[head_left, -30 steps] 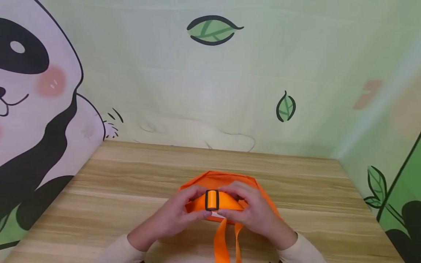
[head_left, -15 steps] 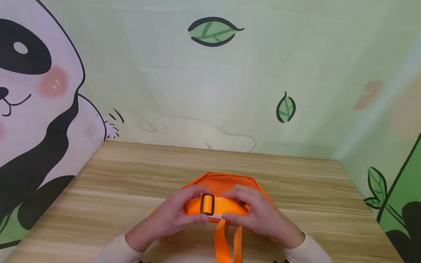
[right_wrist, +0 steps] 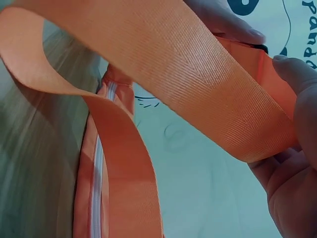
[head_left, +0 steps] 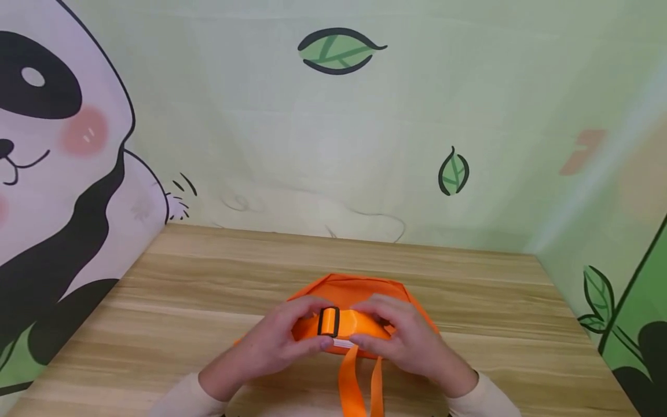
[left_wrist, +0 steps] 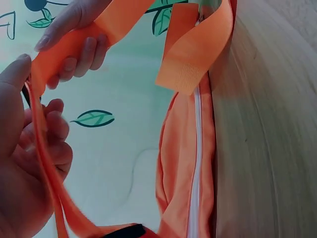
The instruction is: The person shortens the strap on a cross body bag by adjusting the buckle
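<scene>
An orange fabric bag (head_left: 365,285) with a white zipper (left_wrist: 197,148) lies on the table in front of me. Above its near side, both hands hold up an orange webbing strap (head_left: 351,324) threaded through a black slide buckle (head_left: 329,322). My left hand (head_left: 281,330) pinches the strap at the buckle, thumb below and fingers above. My right hand (head_left: 401,333) grips the strap just right of the buckle, its fingers curled behind the webbing in the left wrist view. Loose strap ends (head_left: 351,385) hang down toward me between the wrists.
The wood-grain table (head_left: 208,260) reaches back to a pale green wall sheet (head_left: 250,116) printed with leaves. A printed panda (head_left: 99,174) covers the left side. Light sleeves (head_left: 190,397) cover both forearms.
The buckle and the strap around it have shifted slightly left and down. The right hand now grips the strap a little farther from the buckle. The bag has stayed nearly in place.
</scene>
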`<state>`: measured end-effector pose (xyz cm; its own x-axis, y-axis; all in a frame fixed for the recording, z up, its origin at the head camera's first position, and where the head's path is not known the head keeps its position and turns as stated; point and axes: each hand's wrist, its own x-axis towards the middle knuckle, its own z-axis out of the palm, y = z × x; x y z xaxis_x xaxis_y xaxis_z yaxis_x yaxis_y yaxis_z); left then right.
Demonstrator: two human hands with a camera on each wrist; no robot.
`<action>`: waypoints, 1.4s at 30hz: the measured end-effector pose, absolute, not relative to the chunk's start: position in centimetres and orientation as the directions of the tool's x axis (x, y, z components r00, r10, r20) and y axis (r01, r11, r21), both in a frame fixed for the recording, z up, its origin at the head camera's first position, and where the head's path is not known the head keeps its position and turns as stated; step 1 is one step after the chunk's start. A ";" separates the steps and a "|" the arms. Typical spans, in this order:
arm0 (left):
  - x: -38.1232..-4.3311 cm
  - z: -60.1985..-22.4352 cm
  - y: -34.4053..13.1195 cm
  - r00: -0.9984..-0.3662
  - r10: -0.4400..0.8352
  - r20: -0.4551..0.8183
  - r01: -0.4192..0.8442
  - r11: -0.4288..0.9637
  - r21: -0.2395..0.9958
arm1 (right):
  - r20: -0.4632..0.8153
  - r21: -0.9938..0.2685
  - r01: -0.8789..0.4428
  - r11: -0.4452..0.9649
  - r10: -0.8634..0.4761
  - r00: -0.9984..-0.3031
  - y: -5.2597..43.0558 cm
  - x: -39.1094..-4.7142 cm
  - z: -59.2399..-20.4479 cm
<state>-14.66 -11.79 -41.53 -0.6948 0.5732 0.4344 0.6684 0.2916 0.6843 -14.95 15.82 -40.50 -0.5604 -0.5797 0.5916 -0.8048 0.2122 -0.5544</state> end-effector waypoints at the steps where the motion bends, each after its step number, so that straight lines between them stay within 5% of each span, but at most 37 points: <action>1: -14.6 -41.6 -11.7 -0.695 0.566 0.444 0.668 0.278 0.691 | 0.591 -0.555 -0.804 0.215 -0.578 -0.563 15.7 -14.9 -40.5; 17: -14.1 -41.6 -10.2 -0.698 0.516 0.497 0.654 0.178 0.735 | 0.573 -0.550 -0.793 0.262 -0.572 -0.586 14.2 -14.4 -40.6; 26: -13.9 -41.1 -11.1 -0.801 0.426 0.421 0.526 0.164 0.835 | 0.375 -0.808 -0.547 0.219 -0.524 -0.764 15.0 -14.3 -40.3; 31: -14.2 -40.9 -12.1 -0.776 0.418 0.473 0.573 0.152 0.805 | 0.287 -0.899 -0.410 0.155 -0.498 -0.818 15.9 -14.2 -40.2; 42: -14.2 -41.3 -12.1 -0.732 0.422 0.535 0.612 0.062 0.788 | 0.461 -0.755 -0.624 0.202 -0.512 -0.724 15.1 -14.0 -40.4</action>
